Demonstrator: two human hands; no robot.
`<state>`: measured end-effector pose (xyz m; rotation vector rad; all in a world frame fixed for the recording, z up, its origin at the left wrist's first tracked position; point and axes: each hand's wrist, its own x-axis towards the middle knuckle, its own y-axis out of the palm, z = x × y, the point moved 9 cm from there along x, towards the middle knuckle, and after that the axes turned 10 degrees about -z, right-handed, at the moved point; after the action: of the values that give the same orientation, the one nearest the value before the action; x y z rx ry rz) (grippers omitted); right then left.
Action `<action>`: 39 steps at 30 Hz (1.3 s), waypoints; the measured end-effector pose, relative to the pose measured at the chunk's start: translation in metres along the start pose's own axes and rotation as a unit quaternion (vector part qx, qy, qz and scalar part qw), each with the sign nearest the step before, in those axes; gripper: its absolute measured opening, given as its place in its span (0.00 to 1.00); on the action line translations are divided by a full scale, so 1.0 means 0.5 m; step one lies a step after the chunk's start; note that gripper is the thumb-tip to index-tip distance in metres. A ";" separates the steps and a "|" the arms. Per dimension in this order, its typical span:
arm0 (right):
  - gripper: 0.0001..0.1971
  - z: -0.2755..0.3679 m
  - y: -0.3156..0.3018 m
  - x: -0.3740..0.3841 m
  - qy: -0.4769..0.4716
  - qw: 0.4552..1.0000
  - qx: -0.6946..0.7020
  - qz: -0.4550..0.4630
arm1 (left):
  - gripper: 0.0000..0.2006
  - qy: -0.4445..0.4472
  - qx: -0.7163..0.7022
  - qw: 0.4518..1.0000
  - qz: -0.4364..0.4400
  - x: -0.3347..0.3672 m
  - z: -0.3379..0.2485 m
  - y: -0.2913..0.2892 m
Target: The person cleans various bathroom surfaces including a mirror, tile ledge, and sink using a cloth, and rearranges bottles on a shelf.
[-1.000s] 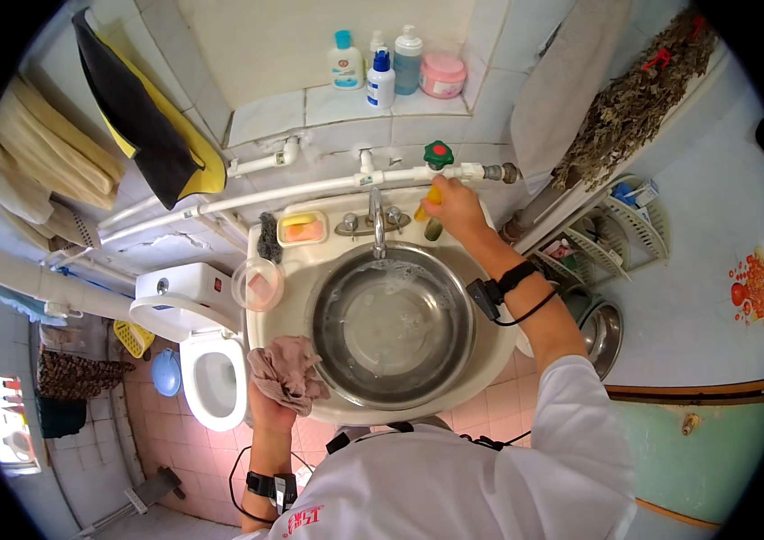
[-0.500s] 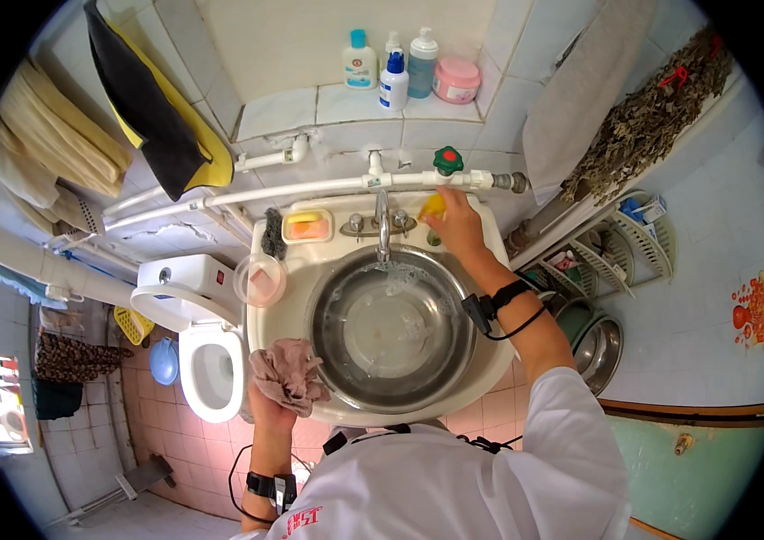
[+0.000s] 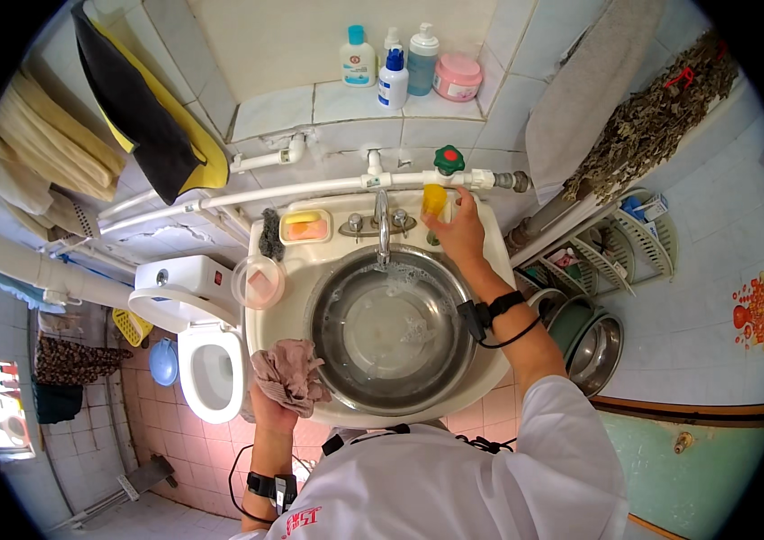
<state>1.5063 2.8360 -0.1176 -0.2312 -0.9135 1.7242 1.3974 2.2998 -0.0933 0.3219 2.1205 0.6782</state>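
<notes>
Upper centre, now spreads right hand beside yellow cup, likely released; lower left, clutches cloth in left hand.

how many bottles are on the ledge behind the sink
4: a teal-capped bottle at left, a blue-capped one in front, a partly hidden one behind it and a bluish one at right; others may be hidden.

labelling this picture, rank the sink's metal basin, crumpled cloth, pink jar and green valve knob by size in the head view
Largest to smallest, as they look:
metal basin
crumpled cloth
pink jar
green valve knob
</notes>
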 end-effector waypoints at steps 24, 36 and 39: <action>0.40 0.195 -0.197 0.136 -0.109 0.982 0.118 -0.102 | 0.24 0.011 -0.001 1.000 0.017 0.073 -0.014 -0.019; 0.41 0.553 -0.049 0.417 -0.090 0.994 -0.034 -0.052 | 0.26 0.018 -0.016 0.999 -0.041 0.053 -0.066 -0.018; 0.38 0.527 -0.057 0.432 -0.084 0.992 -0.056 -0.079 | 0.26 -0.007 0.001 1.000 -0.028 0.061 -0.071 -0.005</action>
<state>1.2976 2.9095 0.1430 -0.0854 -1.1241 1.5636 1.3508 2.2993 -0.0979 0.2670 2.1098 0.6388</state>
